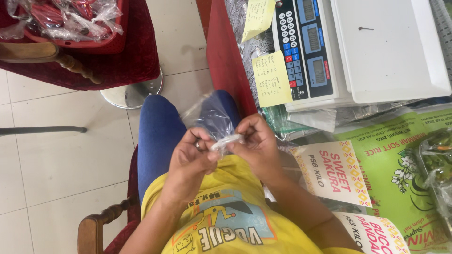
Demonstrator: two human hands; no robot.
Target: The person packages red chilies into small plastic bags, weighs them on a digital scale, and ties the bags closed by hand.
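A clear plastic bag [213, 114] hangs over my lap, its neck twisted into a tight strand between my two hands. My left hand [192, 153], with a ring on one finger, pinches the twisted neck from the left. My right hand [256, 141] pinches the same twist from the right. Both hands are held close to my chest, above my blue trousers. What the bag holds cannot be made out.
A white digital weighing scale [372, 47] with a keypad and yellow paper notes [271, 79] stands on the table to the right. Printed rice sacks and price cards [332, 171] lie below it. A red chair with bagged items [70, 23] is at upper left.
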